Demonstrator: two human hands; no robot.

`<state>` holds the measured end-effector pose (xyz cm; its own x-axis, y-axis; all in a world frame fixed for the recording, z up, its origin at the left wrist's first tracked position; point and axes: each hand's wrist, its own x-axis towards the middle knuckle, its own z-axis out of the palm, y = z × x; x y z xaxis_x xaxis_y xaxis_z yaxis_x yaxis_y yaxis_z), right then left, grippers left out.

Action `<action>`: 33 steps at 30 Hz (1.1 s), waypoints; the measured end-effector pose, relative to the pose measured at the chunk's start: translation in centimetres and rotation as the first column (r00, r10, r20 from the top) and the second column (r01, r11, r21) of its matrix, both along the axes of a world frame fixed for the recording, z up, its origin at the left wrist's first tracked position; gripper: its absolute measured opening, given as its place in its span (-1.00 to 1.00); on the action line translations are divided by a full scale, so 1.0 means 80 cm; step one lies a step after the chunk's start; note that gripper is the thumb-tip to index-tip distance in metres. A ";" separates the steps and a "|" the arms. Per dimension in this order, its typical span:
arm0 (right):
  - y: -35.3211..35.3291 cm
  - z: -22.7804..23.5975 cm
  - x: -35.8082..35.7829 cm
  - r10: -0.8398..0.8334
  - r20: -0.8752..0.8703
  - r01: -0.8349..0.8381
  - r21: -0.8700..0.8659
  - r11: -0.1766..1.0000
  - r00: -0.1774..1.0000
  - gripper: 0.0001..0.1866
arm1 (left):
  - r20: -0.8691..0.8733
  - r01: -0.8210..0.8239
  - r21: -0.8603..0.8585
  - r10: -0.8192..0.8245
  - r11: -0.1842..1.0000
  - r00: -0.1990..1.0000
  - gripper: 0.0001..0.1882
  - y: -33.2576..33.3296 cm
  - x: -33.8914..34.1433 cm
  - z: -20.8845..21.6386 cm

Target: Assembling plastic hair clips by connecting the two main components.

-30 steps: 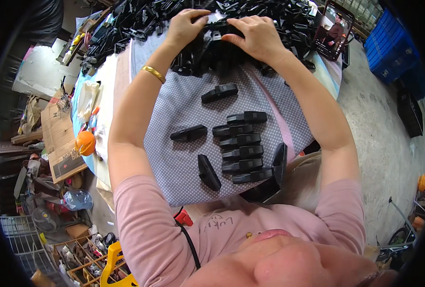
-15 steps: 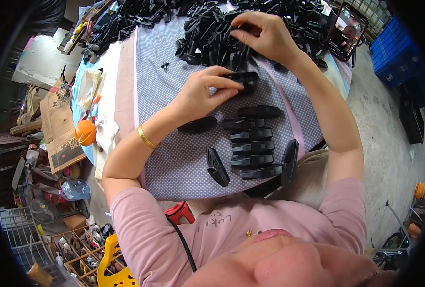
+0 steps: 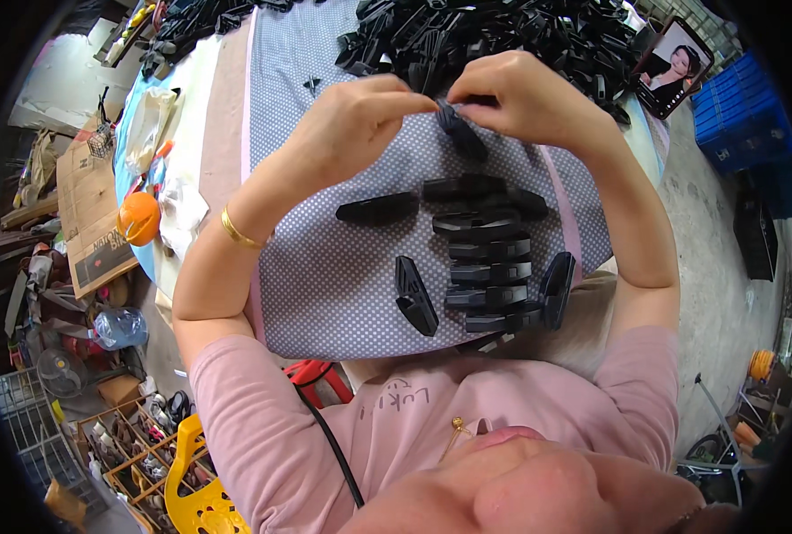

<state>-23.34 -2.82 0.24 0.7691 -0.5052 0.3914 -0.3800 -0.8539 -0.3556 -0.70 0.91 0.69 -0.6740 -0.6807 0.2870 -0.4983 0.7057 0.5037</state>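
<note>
Bare dotted tablecloth point(image 3: 324, 298) opens out below the left hand point(image 3: 351, 125), running to its curved near edge; just beyond the right hand point(image 3: 520, 96), a heap of black pieces point(image 3: 494, 40) crowds the room, while a stacked row point(image 3: 489, 274) sits bodyward of both. Between the hands, here's the black plastic part point(image 3: 464, 135): slim, elongated, its detail blurred. Right thumb and forefinger pinch its far end; left fingertips meet it there, whether pinching I can't tell. Its long axis slants from those fingertips bodyward and right.
</note>
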 end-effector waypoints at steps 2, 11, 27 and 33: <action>0.012 0.013 -0.001 -0.071 -0.088 0.073 0.012 0.997 0.994 -0.84 | 0.038 -0.011 -0.284 0.023 0.959 0.999 -0.79 -0.007 0.005 -0.006; 0.013 0.011 -0.014 0.009 -0.191 0.030 0.205 0.978 0.982 -0.71 | 0.164 0.047 -0.342 0.010 0.939 0.986 -0.52 0.005 -0.023 -0.019; 0.000 0.002 0.001 0.109 0.086 -0.117 0.094 0.989 0.990 -0.75 | 0.078 -0.311 -0.086 0.318 0.946 0.945 -0.70 -0.002 -0.005 -0.005; 0.011 -0.005 0.012 0.032 0.024 -0.031 -0.008 0.999 0.999 -0.73 | 0.303 -0.286 0.052 0.258 0.957 0.917 -0.67 0.018 -0.009 0.010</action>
<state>-22.37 -1.94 -0.17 0.7750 -0.4777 0.4136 -0.3444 -0.8682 -0.3573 -1.41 2.37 1.52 -0.5029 -0.8637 0.0332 -0.7984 0.4789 0.3650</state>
